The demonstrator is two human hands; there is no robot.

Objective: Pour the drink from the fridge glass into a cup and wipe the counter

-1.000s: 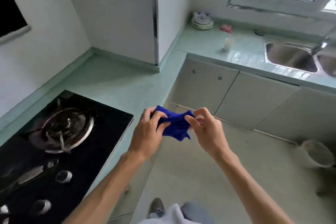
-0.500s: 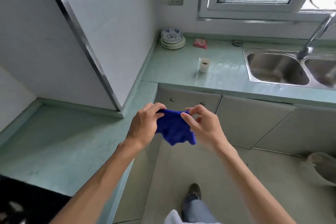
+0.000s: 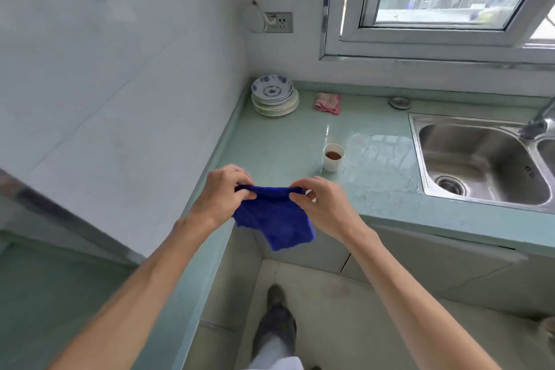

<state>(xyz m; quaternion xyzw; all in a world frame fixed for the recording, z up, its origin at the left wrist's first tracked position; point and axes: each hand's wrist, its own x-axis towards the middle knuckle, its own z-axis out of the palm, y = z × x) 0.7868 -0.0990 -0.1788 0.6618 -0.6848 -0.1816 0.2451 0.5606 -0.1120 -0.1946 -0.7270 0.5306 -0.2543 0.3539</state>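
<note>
Both hands [image 3: 270, 198] pinch a blue cloth [image 3: 274, 219] over the counter [image 3: 285, 144] edge, apparently clear of it.

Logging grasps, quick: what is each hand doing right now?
Left hand: closed, pinching the blue cloth at its top edge.
Right hand: closed, pinching the same cloth.

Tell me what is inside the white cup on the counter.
The white cup holds a dark brown drink, its surface sitting well below the rim. The cup wall hides how deep the liquid goes. It stands alone on the green counter, beyond the blue cloth.
</note>
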